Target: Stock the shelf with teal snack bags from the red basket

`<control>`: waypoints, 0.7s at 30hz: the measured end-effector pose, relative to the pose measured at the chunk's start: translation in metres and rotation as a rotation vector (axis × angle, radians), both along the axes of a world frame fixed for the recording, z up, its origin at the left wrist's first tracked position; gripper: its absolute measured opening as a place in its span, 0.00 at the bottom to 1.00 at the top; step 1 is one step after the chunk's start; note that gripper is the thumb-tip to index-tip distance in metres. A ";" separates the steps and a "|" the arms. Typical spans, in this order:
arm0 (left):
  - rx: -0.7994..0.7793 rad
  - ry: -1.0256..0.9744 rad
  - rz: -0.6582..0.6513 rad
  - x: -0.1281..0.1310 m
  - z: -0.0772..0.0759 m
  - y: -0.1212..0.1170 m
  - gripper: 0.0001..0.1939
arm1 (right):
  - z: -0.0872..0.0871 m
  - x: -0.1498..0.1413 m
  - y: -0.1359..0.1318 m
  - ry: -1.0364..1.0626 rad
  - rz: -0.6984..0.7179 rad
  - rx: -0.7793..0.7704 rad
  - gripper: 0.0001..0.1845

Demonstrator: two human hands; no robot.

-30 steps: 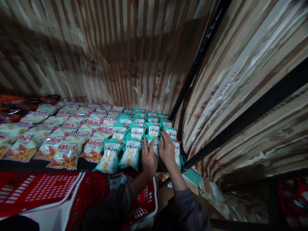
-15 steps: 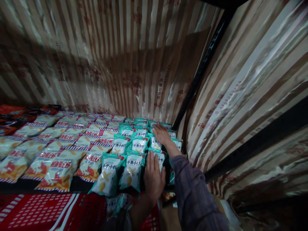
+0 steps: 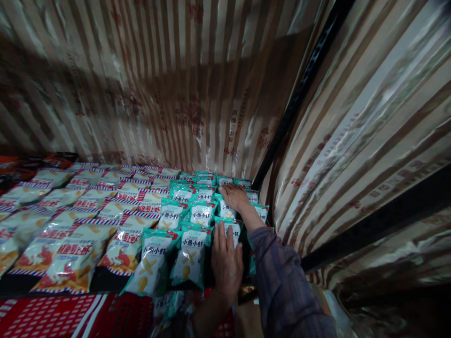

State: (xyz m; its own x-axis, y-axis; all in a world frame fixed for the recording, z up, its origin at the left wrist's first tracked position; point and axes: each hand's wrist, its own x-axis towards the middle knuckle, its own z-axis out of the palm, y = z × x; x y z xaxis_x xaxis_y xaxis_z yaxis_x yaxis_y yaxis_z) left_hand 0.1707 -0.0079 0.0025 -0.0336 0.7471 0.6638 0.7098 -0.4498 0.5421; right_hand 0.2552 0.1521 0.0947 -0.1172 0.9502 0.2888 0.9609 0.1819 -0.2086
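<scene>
Rows of teal-and-white snack bags [image 3: 190, 256] lie overlapping at the right end of a black shelf [image 3: 109, 280]. My left hand [image 3: 227, 263] rests with outstretched fingers on a front-row bag, third from the left. Farther back, my right hand [image 3: 235, 196] lies palm down over the bags of a rear row, its fingers extended to the left. Neither hand grips a bag. My right forearm hides part of the rightmost bags. Beside the teal bags, to the left, are rows of white-and-orange snack bags [image 3: 72, 256] with striped edges.
Red plastic baskets [image 3: 42, 314] stand below the shelf's front edge, one with teal bags inside. A black metal post [image 3: 282, 126] rises at the right rear corner, before striped curtain-like sheeting [image 3: 197, 84]. Orange-and-black packets [image 3: 61, 159] lie at the far left.
My right hand has moved from the front bags to a rear row and lies flat there. My left hand has flattened onto a front bag. The view has shifted closer to the shelf.
</scene>
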 end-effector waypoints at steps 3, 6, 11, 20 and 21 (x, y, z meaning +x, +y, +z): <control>0.006 -0.003 -0.028 -0.002 0.001 -0.002 0.23 | 0.005 -0.002 -0.003 -0.041 -0.005 -0.055 0.28; -0.006 -0.005 -0.038 -0.005 0.003 -0.005 0.24 | 0.006 -0.003 -0.005 -0.052 -0.003 -0.078 0.29; -0.052 -0.010 -0.033 -0.006 0.004 -0.006 0.26 | 0.004 -0.004 -0.006 -0.020 -0.030 -0.051 0.26; -0.067 0.026 -0.003 -0.009 0.009 -0.010 0.27 | 0.026 0.009 -0.076 0.380 -0.014 0.348 0.33; -0.068 0.037 -0.002 -0.010 0.010 -0.013 0.28 | 0.024 0.009 -0.096 0.434 -0.060 0.362 0.33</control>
State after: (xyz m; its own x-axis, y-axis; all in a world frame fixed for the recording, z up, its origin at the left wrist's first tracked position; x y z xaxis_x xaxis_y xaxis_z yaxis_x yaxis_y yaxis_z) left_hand 0.1608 -0.0208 0.0127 -0.0083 0.7906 0.6123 0.7288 -0.4145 0.5450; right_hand 0.2639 0.0562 0.1188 0.1364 0.7828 0.6071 0.8117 0.2630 -0.5216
